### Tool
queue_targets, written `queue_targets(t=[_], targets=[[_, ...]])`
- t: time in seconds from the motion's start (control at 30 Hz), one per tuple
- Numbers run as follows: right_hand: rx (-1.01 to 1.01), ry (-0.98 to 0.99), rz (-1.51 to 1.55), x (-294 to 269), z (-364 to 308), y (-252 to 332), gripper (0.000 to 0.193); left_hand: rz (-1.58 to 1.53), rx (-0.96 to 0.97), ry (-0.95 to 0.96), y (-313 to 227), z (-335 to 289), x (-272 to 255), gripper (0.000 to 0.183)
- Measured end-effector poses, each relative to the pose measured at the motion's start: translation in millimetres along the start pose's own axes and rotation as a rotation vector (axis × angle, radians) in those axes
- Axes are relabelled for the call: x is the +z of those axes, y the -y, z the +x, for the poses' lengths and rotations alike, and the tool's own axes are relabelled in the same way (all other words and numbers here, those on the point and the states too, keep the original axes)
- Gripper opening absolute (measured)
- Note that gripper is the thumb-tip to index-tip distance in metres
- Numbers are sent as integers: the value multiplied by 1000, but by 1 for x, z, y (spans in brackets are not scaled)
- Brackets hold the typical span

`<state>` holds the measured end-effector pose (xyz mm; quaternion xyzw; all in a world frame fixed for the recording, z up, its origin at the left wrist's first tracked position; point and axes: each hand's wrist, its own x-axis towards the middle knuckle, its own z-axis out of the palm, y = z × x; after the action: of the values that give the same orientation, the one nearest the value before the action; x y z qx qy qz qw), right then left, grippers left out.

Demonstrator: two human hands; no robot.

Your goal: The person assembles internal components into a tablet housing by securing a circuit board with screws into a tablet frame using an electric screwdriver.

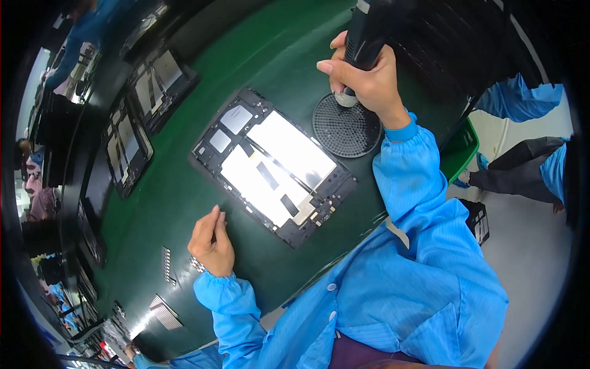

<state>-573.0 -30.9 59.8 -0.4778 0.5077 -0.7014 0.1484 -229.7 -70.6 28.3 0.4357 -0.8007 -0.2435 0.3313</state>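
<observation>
My right hand (372,77) is wrapped round a black handheld tool (364,43) with a ribbed side. The pale, rounded tip of the tool (346,98) points down at the upper edge of a round black perforated disc (347,129). Just left of the disc lies an opened tablet (276,166), its inside facing up, with white panels, dark strips and a thin cable across it. Near its lower left edge, apart from it, is my left hand (212,243). The fingers there are drawn together; whatever may be between them is too small to make out.
More opened tablets (127,150) lie along the left of the green table (270,270). A strip of small parts (166,266) and a striped flat piece (165,312) are by my left forearm. A green bin (461,154) stands at the right, with another person's legs (522,169) beyond.
</observation>
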Motion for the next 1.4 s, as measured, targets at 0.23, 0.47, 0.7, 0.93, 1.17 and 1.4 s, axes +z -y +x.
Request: queue_targets(t=[0.23, 0.47, 0.7, 0.93, 1.17, 1.4], targets=[[-19, -1, -29, -4, -1, 0, 25, 58, 6, 12, -11, 2, 2, 14], [-10, 19, 3, -3, 0, -2, 27, 44, -25, 17, -8, 1, 7, 13], [-35, 16, -8, -6, -1, -2, 27, 113, 46, 3, -20, 7, 18, 13], [17, 16, 29, -2, -1, 4, 27, 130, 46, 6, -24, 7, 17, 14], [-138, 64, 192, 27, -4, 44, 30, -1, 169, 51, -6, 6, 26, 20], [-8, 387, 277, 160, -20, 55, 34, -104, 132, -37, 18, -4, 10, 17]])
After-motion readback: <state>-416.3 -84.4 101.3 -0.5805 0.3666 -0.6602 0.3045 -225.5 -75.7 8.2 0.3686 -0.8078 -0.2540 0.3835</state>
